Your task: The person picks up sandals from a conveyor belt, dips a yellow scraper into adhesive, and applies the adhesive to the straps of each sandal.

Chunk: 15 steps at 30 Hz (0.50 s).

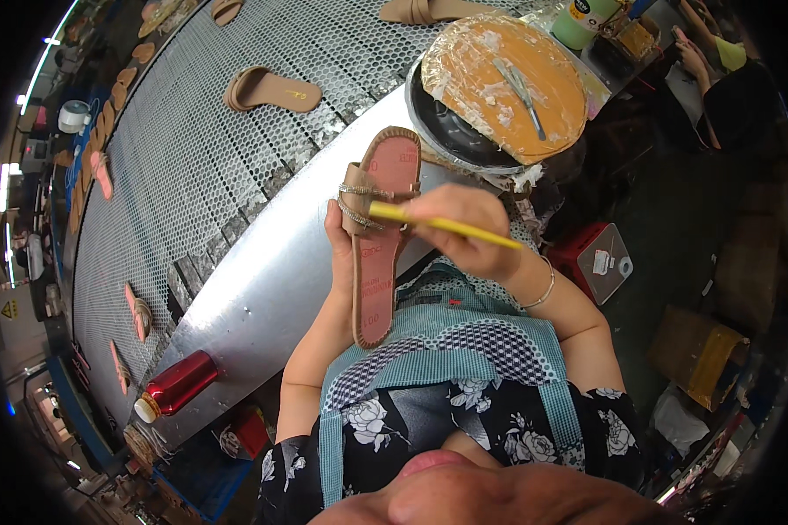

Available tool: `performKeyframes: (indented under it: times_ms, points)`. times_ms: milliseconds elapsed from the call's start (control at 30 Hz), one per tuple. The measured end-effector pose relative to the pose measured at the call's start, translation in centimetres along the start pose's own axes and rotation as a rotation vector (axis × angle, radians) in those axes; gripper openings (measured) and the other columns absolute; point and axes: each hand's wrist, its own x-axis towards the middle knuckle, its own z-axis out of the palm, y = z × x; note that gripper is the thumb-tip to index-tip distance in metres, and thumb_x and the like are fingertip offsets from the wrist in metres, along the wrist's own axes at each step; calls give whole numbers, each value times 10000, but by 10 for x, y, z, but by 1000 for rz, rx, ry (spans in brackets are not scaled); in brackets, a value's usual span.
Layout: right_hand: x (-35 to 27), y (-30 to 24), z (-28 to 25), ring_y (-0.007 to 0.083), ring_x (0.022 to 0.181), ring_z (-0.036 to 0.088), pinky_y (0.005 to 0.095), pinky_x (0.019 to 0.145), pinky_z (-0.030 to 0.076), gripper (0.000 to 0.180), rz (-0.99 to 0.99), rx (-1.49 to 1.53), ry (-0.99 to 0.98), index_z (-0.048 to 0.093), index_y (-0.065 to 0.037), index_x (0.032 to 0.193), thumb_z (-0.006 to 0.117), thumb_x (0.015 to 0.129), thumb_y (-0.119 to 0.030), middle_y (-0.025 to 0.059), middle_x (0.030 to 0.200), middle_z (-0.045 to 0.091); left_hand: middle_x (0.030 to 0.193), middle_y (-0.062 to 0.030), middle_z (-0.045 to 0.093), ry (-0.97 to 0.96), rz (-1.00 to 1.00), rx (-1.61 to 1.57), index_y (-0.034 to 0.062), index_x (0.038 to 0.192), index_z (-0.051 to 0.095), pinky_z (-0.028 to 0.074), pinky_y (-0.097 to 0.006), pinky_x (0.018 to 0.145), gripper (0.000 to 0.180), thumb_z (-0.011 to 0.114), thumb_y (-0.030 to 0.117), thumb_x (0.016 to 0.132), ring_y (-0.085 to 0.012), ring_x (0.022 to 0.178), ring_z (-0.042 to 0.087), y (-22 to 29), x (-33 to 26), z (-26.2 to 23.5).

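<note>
A sandal [377,289] with a pink insole, beige strap and glittering bands is held upright in front of my apron, toe end up. My left hand [340,249] wraps it from behind at the left edge; part of that hand is hidden by the sole. My right hand [474,226] is closed on a thin yellow stick-like tool [388,212], slightly blurred. The tool's left end lies over the sandal's straps. Whether it touches them I cannot tell, nor what kind of tool it is.
A mesh conveyor [184,131] carries other sandals, one tan sandal [280,92] near the middle. Along its metal ledge [254,297] lies a red bottle [179,385]. Beyond my right hand, a black basin [446,131] bears a glue-smeared orange disc [464,61] with a slim metal tool [521,92].
</note>
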Motion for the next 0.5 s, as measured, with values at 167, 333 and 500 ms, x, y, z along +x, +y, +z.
performKeyframes:
  times_ms: [167, 333, 500]
  points:
    - [1, -2, -3, 251, 784, 668, 319, 656, 538, 218, -55, 182, -161, 629, -24, 1032, 661, 817, -45, 105, 925, 668, 1209, -109, 552, -48, 54, 22, 110, 1360, 390, 445, -412, 937, 785, 280, 714, 871, -249, 1046, 570, 2, 3, -4]
    - [1, 1, -6, 39, 796, 583, 176, 620, 477, 187, 571, 521, 176, 620, -19, 1086, 577, 927, -105, 15, 962, 653, 1157, -63, 597, -5, -30, 72, 165, 1305, 462, 497, -376, 819, 743, 305, 720, 838, -240, 986, 606, 0, 0, -7]
    - [6, 8, -4, 130, 699, 617, 239, 615, 507, 166, 227, 178, 216, 615, -16, 1053, 602, 897, -71, 74, 897, 654, 1175, -79, 571, -63, -5, 114, 122, 1321, 436, 460, -377, 832, 764, 311, 713, 854, -211, 1020, 566, -4, 4, -9]
